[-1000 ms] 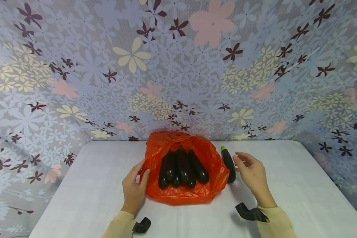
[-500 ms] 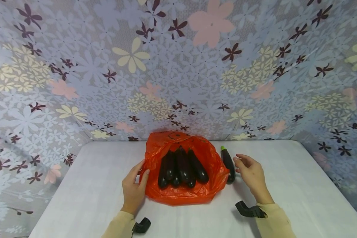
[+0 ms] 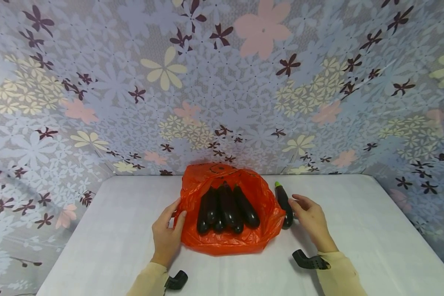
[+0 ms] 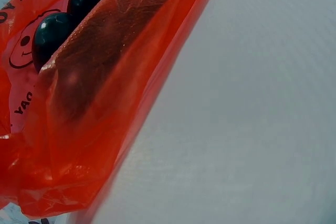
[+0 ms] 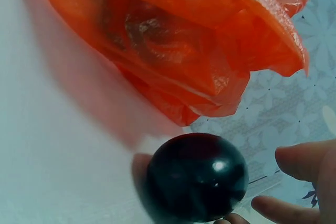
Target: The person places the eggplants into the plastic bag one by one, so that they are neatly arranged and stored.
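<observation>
A red plastic bag lies with its mouth towards me, and several dark eggplants rest inside it. My left hand holds the bag's left side, thumb at the front edge and fingertips tucked behind the plastic. Right of the bag, a single eggplant lies on the table, green stem end pointing away. My right hand is beside it, with the thumb side overlapping its right edge in the head view. In the right wrist view, extended fingers stand apart from the eggplant's round end.
A white-covered table carries the bag and the loose eggplant. Behind it rises a wall of floral-patterned fabric, which also closes in both sides. Black camera mounts sit at both wrists.
My right hand has moved slightly left and towards me, so its thumb side now overlaps the loose eggplant. The left hand, the bag and the eggplants have stayed in place.
</observation>
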Available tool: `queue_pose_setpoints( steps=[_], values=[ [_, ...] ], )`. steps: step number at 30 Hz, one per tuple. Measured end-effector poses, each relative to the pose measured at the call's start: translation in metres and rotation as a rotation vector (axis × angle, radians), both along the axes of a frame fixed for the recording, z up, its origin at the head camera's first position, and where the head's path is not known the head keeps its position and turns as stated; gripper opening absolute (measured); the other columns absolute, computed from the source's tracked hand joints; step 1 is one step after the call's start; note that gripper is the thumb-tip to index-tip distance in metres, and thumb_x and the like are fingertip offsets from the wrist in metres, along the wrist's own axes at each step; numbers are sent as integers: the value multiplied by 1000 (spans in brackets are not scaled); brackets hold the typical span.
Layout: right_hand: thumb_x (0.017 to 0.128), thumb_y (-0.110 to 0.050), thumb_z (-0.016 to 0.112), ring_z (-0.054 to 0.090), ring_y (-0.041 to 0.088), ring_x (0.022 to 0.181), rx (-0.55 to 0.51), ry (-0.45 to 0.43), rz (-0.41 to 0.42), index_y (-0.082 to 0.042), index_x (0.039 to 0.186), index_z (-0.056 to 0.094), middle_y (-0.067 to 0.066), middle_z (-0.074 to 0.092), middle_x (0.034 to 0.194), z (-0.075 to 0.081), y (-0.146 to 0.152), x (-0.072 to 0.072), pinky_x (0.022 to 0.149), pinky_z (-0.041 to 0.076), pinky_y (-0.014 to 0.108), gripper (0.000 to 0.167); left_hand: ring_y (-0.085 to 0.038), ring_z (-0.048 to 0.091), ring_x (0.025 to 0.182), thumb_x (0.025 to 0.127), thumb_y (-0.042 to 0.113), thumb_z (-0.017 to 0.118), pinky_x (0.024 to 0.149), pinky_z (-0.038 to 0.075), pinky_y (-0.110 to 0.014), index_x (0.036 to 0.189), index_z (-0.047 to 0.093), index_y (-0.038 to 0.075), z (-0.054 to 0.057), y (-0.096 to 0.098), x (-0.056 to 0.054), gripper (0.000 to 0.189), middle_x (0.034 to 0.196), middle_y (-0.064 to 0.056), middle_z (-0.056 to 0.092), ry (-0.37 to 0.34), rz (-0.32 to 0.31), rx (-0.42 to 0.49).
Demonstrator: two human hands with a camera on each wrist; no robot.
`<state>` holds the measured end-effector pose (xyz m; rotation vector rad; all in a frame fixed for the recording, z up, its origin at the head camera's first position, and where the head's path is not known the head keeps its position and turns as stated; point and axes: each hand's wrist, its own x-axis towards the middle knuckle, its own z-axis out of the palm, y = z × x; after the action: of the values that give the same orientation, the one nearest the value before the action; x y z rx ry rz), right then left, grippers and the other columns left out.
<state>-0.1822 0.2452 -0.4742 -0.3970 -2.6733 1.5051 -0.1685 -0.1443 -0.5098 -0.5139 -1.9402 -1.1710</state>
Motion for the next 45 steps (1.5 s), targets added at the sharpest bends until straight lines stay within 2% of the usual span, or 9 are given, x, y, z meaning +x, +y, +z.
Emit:
queue_pose_setpoints(
  steps=[9,15,20,22,27,30,35,41,45],
  values=[
    [100,-47,58,68,34,100,49,-53,48,1,148,44,31,56,136,-5,4,0,85,57,42,69,-26,67,101,73,-19,77,95,48,-14,132,62,-3,-2,1,-2,63,123,-16,69,8,7,3],
    [99,-47,60,68,33,100,57,-50,67,2,147,45,31,57,134,-6,4,0,83,57,38,70,-26,68,98,71,-20,78,93,48,-13,129,64,-4,-4,1,-2,62,119,-18,70,15,35,1],
    [98,-48,61,68,30,96,91,-43,78,3,145,47,31,59,131,-7,3,0,76,55,33,70,-33,67,93,68,-25,76,92,49,-12,123,64,-12,22,10,11,57,114,-24,70,39,38,0],
    [98,-48,61,68,31,97,101,-40,79,4,144,48,30,60,131,-8,3,0,76,55,33,70,-34,67,92,68,-26,75,92,49,-12,121,64,-14,28,12,14,56,112,-26,70,42,39,1],
    [99,-46,61,67,34,100,135,-22,77,4,142,50,29,62,129,-9,3,0,79,56,39,67,-30,67,96,67,-25,77,92,48,-11,125,64,-10,5,4,3,61,116,-22,70,26,43,-1],
    [99,-43,61,66,38,105,151,-11,73,4,141,52,29,62,128,-10,2,0,83,56,44,64,-28,67,98,68,-23,78,92,48,-11,127,64,-8,-3,1,0,62,118,-20,70,17,33,6],
    [100,-40,61,65,40,109,167,-1,70,5,139,53,28,64,126,-12,2,0,85,56,46,61,-26,67,101,69,-22,78,93,48,-12,129,63,-6,-5,0,0,64,120,-18,70,10,19,8],
    [100,-40,61,67,28,87,160,-7,60,5,135,57,27,68,116,-11,2,-1,69,52,32,58,-26,67,101,69,-22,78,93,48,-12,129,63,-6,-4,0,-1,63,120,-19,70,10,18,11],
    [100,-40,60,65,24,84,149,-12,48,4,134,59,26,69,112,-11,2,-1,67,50,30,55,-27,67,100,68,-22,78,93,48,-12,128,63,-8,-4,1,-1,63,120,-20,70,19,20,5]
  ],
)
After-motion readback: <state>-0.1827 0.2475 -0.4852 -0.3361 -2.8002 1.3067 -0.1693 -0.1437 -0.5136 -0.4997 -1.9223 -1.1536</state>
